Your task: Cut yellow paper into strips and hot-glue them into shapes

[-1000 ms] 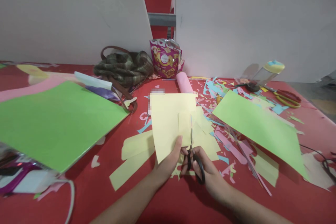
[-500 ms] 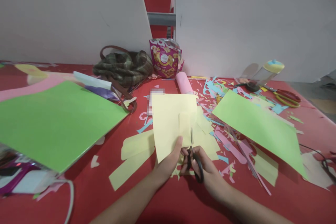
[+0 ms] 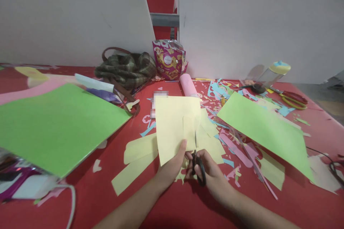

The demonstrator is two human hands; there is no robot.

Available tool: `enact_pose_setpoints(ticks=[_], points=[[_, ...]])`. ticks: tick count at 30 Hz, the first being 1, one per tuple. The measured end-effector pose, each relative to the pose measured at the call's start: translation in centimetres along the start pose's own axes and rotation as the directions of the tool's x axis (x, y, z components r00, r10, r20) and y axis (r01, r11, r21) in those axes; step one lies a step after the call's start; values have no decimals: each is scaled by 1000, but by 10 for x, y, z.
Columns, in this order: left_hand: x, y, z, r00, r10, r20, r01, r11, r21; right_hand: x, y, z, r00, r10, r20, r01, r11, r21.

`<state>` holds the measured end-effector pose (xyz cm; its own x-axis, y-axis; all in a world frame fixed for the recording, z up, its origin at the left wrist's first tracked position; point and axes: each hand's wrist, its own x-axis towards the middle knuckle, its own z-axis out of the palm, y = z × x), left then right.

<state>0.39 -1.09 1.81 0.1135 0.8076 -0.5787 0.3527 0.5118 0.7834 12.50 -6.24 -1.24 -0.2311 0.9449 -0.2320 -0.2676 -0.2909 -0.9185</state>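
Observation:
My left hand (image 3: 176, 161) pinches a pale yellow sheet of paper (image 3: 169, 118) near its lower edge, the thumb lying on top. A smaller yellow rectangle (image 3: 189, 127) lies against the sheet under that thumb. My right hand (image 3: 211, 168) is closed round the handles of black scissors (image 3: 199, 171). Their blades point away from me, at the right part of the paper. The left fingertips are close by the scissors, partly hidden. Beneath, more yellow paper pieces (image 3: 139, 148) are spread over the red table.
Green sheets lie left (image 3: 61, 125) and right (image 3: 268, 136). Paper scraps (image 3: 220, 91) litter the red table (image 3: 107, 211). Behind are a plaid bag (image 3: 129, 66), a purple snack bag (image 3: 169, 61), a pink roll (image 3: 188, 85), a clear jar (image 3: 271, 77) and red-and-yellow-handled scissors (image 3: 294, 100).
The scissors have shifted slightly left, and their blades look closer together. A narrow strip at the paper's right edge now stands apart. My left hand keeps its place.

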Motion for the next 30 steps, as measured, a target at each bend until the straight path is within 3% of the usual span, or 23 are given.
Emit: enact_pose_setpoints(ticks=[4, 7, 11, 21, 24, 30], points=[[3, -6, -1, 998, 6, 60, -8, 999, 31, 0, -5, 0, 1000, -2, -7, 2, 1000, -30], [6, -11, -2, 998, 41, 47, -43, 998, 39, -1, -8, 1, 1000, 9, -21, -9, 1000, -24], [6, -13, -2, 1000, -10, 28, 8, 999, 40, -1, -9, 2, 999, 35, -28, -35, 999, 2], [4, -8, -2, 1000, -4, -11, 5, 999, 46, 0, -5, 2, 1000, 26, -16, -26, 1000, 12], [4, -9, -3, 998, -62, -14, 63, 996, 63, 0, -7, 1, 999, 23, -23, -23, 1000, -7], [-1, 0, -1, 997, -70, -19, 71, 995, 69, -1, -6, -2, 999, 10, -36, -10, 1000, -2]])
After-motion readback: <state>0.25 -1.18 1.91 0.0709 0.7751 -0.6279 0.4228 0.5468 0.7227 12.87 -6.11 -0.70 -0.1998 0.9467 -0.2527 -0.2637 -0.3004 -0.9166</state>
